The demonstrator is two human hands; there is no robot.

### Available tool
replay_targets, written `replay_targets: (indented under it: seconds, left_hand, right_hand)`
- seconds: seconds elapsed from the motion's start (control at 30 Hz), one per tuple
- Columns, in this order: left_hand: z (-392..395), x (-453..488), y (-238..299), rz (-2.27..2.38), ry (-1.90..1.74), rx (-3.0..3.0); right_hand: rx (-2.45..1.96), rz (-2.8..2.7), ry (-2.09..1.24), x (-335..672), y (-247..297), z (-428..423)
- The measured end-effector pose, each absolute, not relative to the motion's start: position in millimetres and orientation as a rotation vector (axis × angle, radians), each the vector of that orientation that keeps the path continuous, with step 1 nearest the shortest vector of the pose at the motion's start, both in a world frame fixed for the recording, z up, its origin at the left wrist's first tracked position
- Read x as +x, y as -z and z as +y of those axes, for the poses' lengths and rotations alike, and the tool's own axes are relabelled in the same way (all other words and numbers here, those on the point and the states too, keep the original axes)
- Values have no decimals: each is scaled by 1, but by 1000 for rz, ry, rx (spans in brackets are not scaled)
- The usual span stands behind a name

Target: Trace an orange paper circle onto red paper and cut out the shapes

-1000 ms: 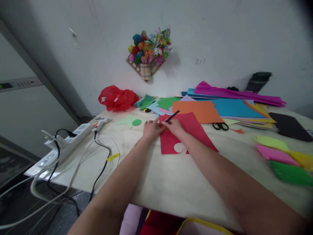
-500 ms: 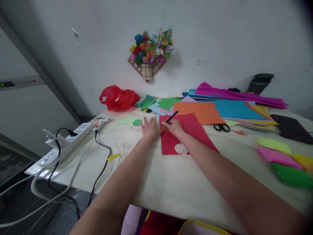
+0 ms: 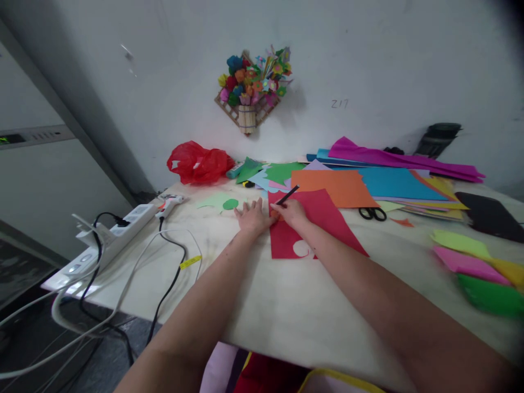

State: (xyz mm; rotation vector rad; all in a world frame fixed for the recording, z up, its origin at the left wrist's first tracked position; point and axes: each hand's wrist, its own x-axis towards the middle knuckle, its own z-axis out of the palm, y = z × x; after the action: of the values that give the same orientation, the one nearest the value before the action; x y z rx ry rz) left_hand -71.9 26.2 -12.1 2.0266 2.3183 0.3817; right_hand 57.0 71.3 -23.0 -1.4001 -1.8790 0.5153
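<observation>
A red paper sheet (image 3: 323, 218) with a curled cut-out near its front edge lies in the middle of the table (image 3: 286, 305). My right hand (image 3: 292, 212) rests on the sheet's far left corner, pinching a black pencil (image 3: 287, 195) that points up and to the right. My left hand (image 3: 254, 216) lies flat beside it, fingers spread, on the table at the sheet's left edge, holding nothing. A small green paper circle (image 3: 230, 204) sits just left of my left hand.
Black scissors (image 3: 372, 213) lie right of the red sheet, below an orange sheet (image 3: 339, 185) and a stack of coloured papers. A glue gun (image 3: 170, 203), power strip (image 3: 112, 232) and cables occupy the left. A red bag (image 3: 198, 162) sits at the wall.
My left hand has opened from a pinch at the sheet's corner to lying flat with spread fingers. The right hand and pencil have barely moved.
</observation>
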Motion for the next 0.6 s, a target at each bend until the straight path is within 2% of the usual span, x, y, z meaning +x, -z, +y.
replay_targets:
  seconds: [0.6]
  left_hand:
    - [17, -63, 15, 2362, -389, 2105]
  right_hand:
    - [-1396, -1847, -544, 57, 27, 73]
